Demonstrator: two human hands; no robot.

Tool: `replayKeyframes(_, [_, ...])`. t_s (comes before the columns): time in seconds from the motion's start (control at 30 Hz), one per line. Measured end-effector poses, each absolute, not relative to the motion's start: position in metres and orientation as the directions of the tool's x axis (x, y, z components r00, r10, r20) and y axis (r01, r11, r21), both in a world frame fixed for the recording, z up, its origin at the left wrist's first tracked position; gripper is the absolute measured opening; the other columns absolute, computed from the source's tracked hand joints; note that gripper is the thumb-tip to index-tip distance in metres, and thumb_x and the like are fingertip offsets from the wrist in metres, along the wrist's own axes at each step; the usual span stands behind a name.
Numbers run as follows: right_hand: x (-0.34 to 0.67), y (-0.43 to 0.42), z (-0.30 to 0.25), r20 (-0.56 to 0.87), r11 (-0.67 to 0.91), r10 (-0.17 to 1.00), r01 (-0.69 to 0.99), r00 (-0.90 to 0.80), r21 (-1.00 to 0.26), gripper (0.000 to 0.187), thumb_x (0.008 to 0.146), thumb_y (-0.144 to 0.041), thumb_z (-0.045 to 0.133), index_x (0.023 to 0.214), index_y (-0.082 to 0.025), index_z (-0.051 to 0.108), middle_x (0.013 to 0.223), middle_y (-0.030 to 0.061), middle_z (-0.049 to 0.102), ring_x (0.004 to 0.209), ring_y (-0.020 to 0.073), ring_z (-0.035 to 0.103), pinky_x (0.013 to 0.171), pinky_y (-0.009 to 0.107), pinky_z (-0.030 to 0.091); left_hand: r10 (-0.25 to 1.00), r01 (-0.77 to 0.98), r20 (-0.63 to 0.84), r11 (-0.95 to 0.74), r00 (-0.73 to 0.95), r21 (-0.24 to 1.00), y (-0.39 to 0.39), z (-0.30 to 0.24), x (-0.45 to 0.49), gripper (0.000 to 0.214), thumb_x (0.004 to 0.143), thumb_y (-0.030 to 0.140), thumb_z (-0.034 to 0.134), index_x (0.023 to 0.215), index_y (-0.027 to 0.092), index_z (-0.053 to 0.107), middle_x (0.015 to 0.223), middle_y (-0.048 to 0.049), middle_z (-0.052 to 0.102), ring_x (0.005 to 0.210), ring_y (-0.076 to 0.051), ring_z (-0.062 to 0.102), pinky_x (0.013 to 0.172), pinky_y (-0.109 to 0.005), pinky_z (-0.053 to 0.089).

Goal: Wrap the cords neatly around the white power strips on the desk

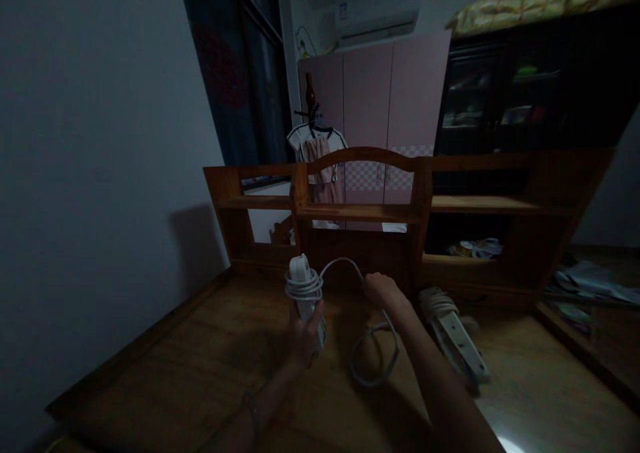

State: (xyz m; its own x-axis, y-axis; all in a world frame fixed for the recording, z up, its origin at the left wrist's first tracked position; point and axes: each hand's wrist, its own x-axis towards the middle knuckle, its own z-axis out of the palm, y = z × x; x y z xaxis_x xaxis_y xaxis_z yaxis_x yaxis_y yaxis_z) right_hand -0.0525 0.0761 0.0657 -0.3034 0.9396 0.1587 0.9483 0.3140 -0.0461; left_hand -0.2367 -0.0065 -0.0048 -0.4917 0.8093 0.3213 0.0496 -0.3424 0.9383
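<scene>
My left hand (303, 329) is closed around a white power strip (306, 311), held upright above the wooden surface. Several turns of white cord (304, 286) are wound about its upper end. From there the cord arcs over to my right hand (383, 289), whose fingers are closed on it. Below that hand the cord hangs in a loose loop (374, 379) over the boards. A second white power strip (457, 339), with its own cord wrapped round one end, lies to the right of my right forearm.
A wooden shelf unit (360, 213) stands along the far edge of the wooden surface (200, 373). A bare wall (125, 173) rises on the left. Behind are a pink wardrobe (367, 99), a dark cabinet (480, 99) and clothes (320, 146) on a stand.
</scene>
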Motion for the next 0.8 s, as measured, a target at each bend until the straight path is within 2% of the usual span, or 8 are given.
replayKeyframes(0.13, [-0.059, 0.074, 0.056, 0.136, 0.333, 0.936, 0.942, -0.325, -0.044, 0.030, 0.082, -0.014, 0.056, 0.111, -0.011, 0.064, 0.108, 0.0195, 0.065, 0.102, 0.0244, 0.062, 0.084, 0.032, 0.048, 0.819, 0.047, 0.320, -0.339, -0.476, 0.940, -0.005, -0.005, -0.236, 0.042, 0.074, 0.039, 0.069, 0.110, 0.023, 0.054, 0.094, -0.0028, 0.067, 0.087, -0.019, 0.065, 0.078, -0.031, 0.048])
replayKeyframes(0.23, [-0.066, 0.068, 0.063, 0.278, 0.332, 0.909, 0.942, -0.309, -0.038, 0.073, 0.075, -0.015, 0.062, 0.142, -0.012, 0.032, 0.139, 0.0240, 0.041, 0.126, 0.0312, 0.043, 0.094, 0.042, 0.043, 0.830, 0.014, 0.298, -0.331, -0.471, 0.944, -0.002, -0.006, -0.236, 0.041, 0.074, 0.041, 0.068, 0.108, 0.021, 0.055, 0.094, -0.0037, 0.068, 0.083, -0.019, 0.066, 0.076, -0.032, 0.049])
replayKeyframes(0.33, [-0.077, 0.062, 0.071, 0.457, 0.479, 0.784, 0.877, -0.421, -0.014, 0.100, 0.070, -0.015, 0.066, 0.150, -0.023, 0.005, 0.154, 0.0152, 0.016, 0.139, 0.0325, 0.019, 0.103, 0.047, 0.032, 0.844, -0.007, 0.264, -0.303, -0.467, 0.953, 0.002, -0.008, -0.239, 0.040, 0.074, 0.043, 0.067, 0.104, 0.019, 0.058, 0.090, -0.0048, 0.069, 0.085, -0.021, 0.066, 0.077, -0.033, 0.049])
replayKeyframes(0.4, [-0.085, 0.059, 0.070, 0.460, 0.604, 0.707, 0.797, -0.537, 0.002, 0.096, 0.073, -0.014, 0.062, 0.149, -0.029, 0.006, 0.156, 0.0086, 0.014, 0.140, 0.0297, 0.015, 0.105, 0.047, 0.029, 0.850, -0.007, 0.252, -0.287, -0.463, 0.958, 0.004, -0.008, -0.240, 0.039, 0.075, 0.043, 0.067, 0.104, 0.018, 0.058, 0.094, -0.0056, 0.069, 0.089, -0.022, 0.066, 0.081, -0.033, 0.048])
replayKeyframes(0.47, [-0.094, 0.057, 0.064, 0.427, 0.675, 0.668, 0.738, -0.609, -0.003, 0.079, 0.079, -0.012, 0.054, 0.147, -0.030, 0.020, 0.154, 0.0062, 0.021, 0.140, 0.0274, 0.018, 0.106, 0.048, 0.027, 0.849, 0.009, 0.271, -0.299, -0.455, 0.954, 0.004, -0.009, -0.240, 0.039, 0.075, 0.042, 0.066, 0.106, 0.019, 0.058, 0.102, -0.0058, 0.068, 0.094, -0.021, 0.065, 0.086, -0.033, 0.045])
replayKeyframes(0.57, [-0.104, 0.054, 0.055, 0.382, 0.712, 0.657, 0.702, -0.650, -0.030, 0.051, 0.086, -0.014, 0.045, 0.135, -0.025, 0.043, 0.143, 0.0085, 0.043, 0.135, 0.0259, 0.030, 0.107, 0.050, 0.022, 0.847, 0.040, 0.336, -0.352, -0.413, 0.935, 0.003, -0.010, -0.238, 0.043, 0.076, 0.039, 0.067, 0.113, 0.021, 0.056, 0.111, -0.0065, 0.066, 0.102, -0.022, 0.062, 0.094, -0.034, 0.041])
replayKeyframes(0.67, [-0.109, 0.052, 0.053, 0.336, 0.711, 0.665, 0.703, -0.667, -0.014, 0.036, 0.088, -0.019, 0.046, 0.123, -0.020, 0.053, 0.126, 0.0110, 0.058, 0.126, 0.0248, 0.044, 0.108, 0.050, 0.018, 0.862, 0.013, 0.359, -0.380, -0.357, 0.925, 0.002, -0.011, -0.236, 0.046, 0.076, 0.037, 0.067, 0.117, 0.020, 0.054, 0.113, -0.0082, 0.064, 0.105, -0.023, 0.060, 0.096, -0.035, 0.039])
replayKeyframes(0.8, [-0.105, 0.053, 0.062, 0.308, 0.670, 0.699, 0.741, -0.646, 0.033, 0.029, 0.089, -0.016, 0.044, 0.115, -0.018, 0.055, 0.113, 0.0110, 0.064, 0.109, 0.0214, 0.058, 0.095, 0.036, 0.038, 0.885, -0.058, 0.271, -0.314, -0.378, 0.948, 0.006, -0.013, -0.237, 0.046, 0.074, 0.040, 0.068, 0.112, 0.018, 0.056, 0.098, -0.0064, 0.066, 0.095, -0.022, 0.062, 0.088, -0.034, 0.044])
